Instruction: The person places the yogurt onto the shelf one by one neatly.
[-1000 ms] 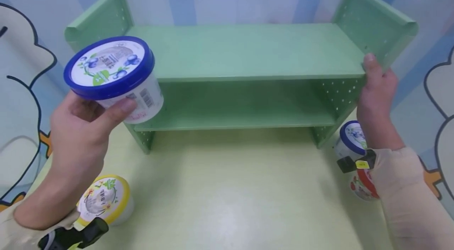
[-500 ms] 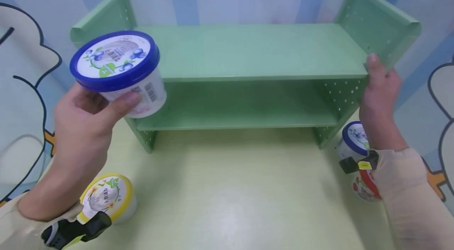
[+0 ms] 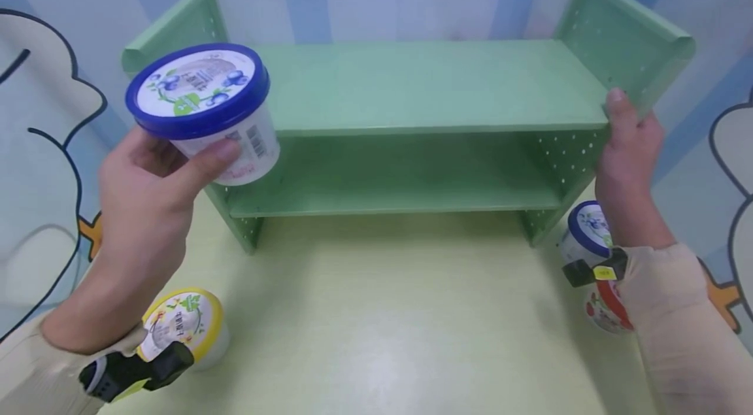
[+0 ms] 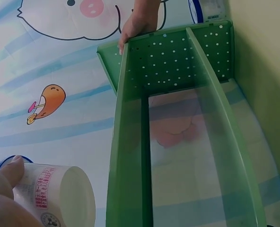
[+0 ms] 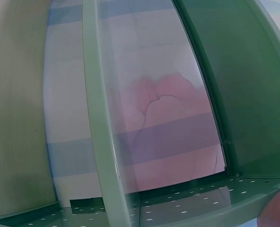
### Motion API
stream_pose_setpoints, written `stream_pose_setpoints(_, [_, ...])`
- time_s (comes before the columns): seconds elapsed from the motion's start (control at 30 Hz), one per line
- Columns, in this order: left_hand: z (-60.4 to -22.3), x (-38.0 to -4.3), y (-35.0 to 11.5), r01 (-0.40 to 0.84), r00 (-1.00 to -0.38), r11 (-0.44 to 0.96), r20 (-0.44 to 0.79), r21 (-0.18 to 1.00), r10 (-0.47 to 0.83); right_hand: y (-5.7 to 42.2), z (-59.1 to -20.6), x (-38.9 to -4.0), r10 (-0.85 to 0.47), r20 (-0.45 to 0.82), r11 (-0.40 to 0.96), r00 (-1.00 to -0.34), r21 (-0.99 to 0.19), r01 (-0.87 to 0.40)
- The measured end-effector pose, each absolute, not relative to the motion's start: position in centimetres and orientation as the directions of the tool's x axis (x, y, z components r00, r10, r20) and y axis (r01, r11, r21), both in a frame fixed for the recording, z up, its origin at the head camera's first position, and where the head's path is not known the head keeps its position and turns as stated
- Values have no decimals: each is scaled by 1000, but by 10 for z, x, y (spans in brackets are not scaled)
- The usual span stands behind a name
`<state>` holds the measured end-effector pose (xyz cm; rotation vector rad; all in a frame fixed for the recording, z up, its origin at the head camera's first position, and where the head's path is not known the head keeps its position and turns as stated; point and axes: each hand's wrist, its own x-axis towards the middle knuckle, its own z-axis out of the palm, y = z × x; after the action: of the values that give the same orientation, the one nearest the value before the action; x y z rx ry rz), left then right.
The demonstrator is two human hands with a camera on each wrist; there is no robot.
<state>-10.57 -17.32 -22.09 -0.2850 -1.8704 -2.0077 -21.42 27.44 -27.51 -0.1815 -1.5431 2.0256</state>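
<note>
Your left hand (image 3: pixel 147 186), fingers wrapped round the blue-lidded tub (image 3: pixel 202 111), holds it slightly tilted before the green shelf's (image 3: pixel 412 85) left end; your right hand (image 3: pixel 626 163) grips the shelf's right end.

On the head view I see two bare hands, the left hand (image 3: pixel 147 199) and the right hand (image 3: pixel 628 160), each below a long sleeve. Both the left sleeve (image 3: pixel 29 366) and the right sleeve (image 3: pixel 676 323) are plain pale cream, the cloth lightly creased. At the left wrist I can make out a black camera (image 3: pixel 170 366) with a rounded end, a dark band (image 3: pixel 112 377) with a curved grey edge, and a yellow-green strip (image 3: pixel 131 390). The right wrist carries a blocky black camera (image 3: pixel 579 273) and a bright yellow label (image 3: pixel 604 272), its print too small for me to read.
</note>
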Motion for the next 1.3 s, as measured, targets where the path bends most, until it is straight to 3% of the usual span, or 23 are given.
stream_pose_setpoints(1.3, [-205, -125, -167, 391, -911, -31, 382, 920, -154, 274, -277, -214, 489, 223, -179, -844, -921, -347])
